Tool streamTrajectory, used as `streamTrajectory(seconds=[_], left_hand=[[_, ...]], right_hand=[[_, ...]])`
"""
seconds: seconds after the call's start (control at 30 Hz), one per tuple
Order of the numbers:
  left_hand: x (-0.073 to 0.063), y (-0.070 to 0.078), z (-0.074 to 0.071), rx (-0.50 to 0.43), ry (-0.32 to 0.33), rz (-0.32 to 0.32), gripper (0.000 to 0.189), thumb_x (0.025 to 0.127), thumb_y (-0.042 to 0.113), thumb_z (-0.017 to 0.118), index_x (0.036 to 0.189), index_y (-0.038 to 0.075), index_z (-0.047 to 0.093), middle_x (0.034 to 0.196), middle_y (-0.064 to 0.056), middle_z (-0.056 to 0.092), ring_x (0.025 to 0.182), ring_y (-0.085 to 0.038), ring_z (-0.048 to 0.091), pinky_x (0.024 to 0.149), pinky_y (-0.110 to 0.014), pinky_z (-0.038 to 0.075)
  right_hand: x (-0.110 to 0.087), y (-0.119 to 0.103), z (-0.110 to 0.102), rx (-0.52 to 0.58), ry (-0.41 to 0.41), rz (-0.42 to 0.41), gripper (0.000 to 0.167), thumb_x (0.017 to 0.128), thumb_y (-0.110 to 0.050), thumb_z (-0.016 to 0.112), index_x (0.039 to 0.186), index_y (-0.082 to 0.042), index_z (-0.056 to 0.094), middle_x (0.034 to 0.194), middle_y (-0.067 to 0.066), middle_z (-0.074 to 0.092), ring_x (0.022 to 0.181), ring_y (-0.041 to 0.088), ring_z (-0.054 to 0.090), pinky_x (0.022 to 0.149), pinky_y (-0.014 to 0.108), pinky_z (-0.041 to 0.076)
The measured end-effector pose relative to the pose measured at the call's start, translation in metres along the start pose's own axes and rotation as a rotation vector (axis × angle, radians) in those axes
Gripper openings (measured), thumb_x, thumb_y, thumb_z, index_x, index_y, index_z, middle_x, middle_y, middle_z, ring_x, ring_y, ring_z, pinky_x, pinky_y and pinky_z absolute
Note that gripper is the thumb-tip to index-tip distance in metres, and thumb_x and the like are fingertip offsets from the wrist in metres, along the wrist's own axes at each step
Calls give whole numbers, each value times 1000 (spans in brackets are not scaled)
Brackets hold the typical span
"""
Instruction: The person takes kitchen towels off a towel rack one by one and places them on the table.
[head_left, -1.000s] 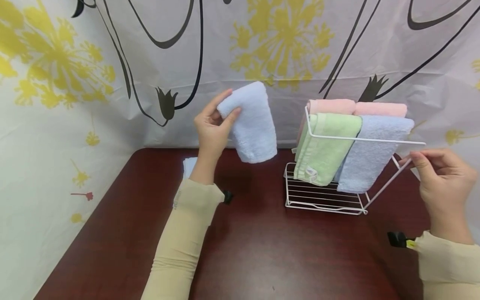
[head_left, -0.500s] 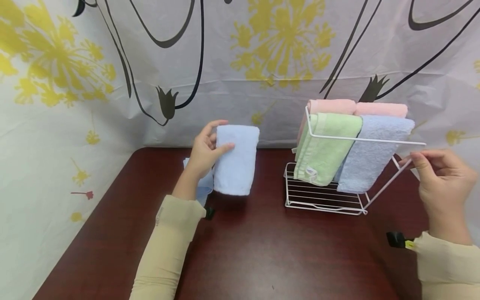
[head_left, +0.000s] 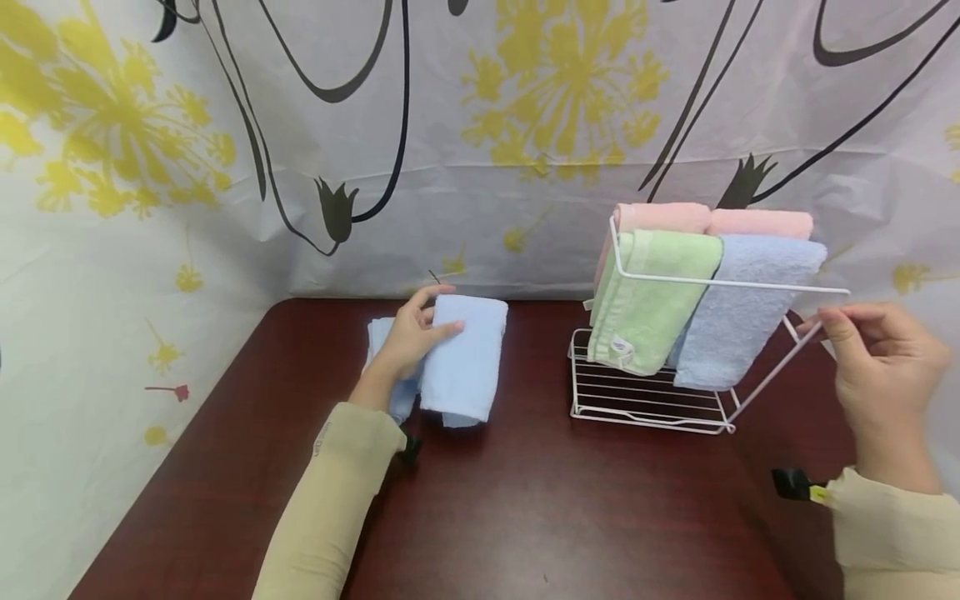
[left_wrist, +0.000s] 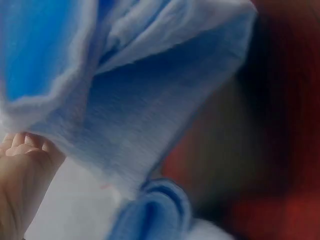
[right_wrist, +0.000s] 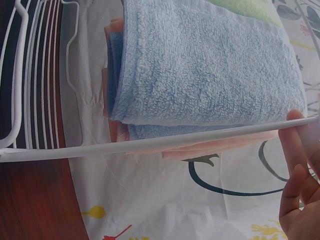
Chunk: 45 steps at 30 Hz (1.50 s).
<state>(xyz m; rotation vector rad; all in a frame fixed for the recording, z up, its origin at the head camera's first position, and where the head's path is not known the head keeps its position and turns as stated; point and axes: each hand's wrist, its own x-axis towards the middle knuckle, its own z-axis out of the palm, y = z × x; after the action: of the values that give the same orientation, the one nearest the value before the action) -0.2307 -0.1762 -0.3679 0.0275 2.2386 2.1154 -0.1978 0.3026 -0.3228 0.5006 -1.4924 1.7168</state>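
Observation:
My left hand [head_left: 408,337] pinches a folded light blue towel [head_left: 465,358] by its left side, thumb in front, low over the table. A second blue towel [head_left: 378,332] lies beside and partly behind that hand. Blurred in the left wrist view, the held towel [left_wrist: 145,110] hangs above a curled blue fold [left_wrist: 155,210]. My right hand [head_left: 888,358] grips the upper right corner of a white wire rack [head_left: 776,377]. Over the rack hang a green towel [head_left: 656,321], a blue towel [head_left: 738,333] and, behind them, two pink towels [head_left: 761,222].
The rack's wire base stands on the dark red wooden table [head_left: 570,508]. A patterned curtain [head_left: 465,200] with yellow flowers runs along the back and left edges. Black devices [head_left: 791,483] sit at both wrists.
My left hand has lowered the light blue towel from high above the table to near its surface, turning it more upright. My right hand has stayed on the rack.

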Motion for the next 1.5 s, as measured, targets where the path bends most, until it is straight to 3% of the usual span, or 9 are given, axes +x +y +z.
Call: streamTrajectory(seconds=[0.23,0.47,0.87,1.03,1.2,1.37,1.5], left_hand=[[14,-21,-4,-18,48,-53,55,91,8,72,138,31,53,127,-15,66,96,-23,70,79,-36,58],[27,-36,-8,-6,58,-71,56,92,7,69,142,26,51,130,-19,64,96,-23,69,80,-35,58],[40,-56,-16,44,41,-61,61,92,4,68,148,15,44,127,-25,64,86,-19,70,75,-32,59],[41,-55,-17,89,22,-53,62,92,5,69,148,14,44,127,-26,64,86,-20,70,74,-31,58],[36,-48,-21,144,-20,-92,66,93,10,69,151,18,38,134,-22,61,96,-23,68,78,-31,57],[29,-34,-28,206,-70,-105,69,94,12,68,154,18,34,146,-20,52,117,-31,61,94,-43,55],[24,-24,-38,244,-84,-93,64,94,12,68,151,15,38,145,-22,51,124,-32,56,101,-49,51]], right_hand=[[-2,-1,-2,-86,-16,-12,12,85,15,66,89,26,63,77,-1,76,69,6,70,69,11,53],[-3,-2,-3,-80,0,-17,12,85,15,67,89,26,63,76,0,76,68,7,70,68,12,53],[-3,-6,-1,-176,0,-33,14,85,13,68,89,26,63,77,-4,75,68,4,70,66,11,51],[-2,-3,-3,-195,-6,-49,13,85,14,67,90,26,63,77,-5,75,68,3,69,65,10,50],[-1,-1,-4,-245,-21,-58,15,86,12,67,90,26,63,79,-9,75,69,1,69,64,9,49],[0,1,-4,-218,-22,-54,15,86,13,67,89,27,62,78,-7,75,69,3,70,63,10,49],[0,1,-3,-172,-14,-34,14,85,14,67,89,26,62,77,-5,75,68,4,70,65,10,52]])
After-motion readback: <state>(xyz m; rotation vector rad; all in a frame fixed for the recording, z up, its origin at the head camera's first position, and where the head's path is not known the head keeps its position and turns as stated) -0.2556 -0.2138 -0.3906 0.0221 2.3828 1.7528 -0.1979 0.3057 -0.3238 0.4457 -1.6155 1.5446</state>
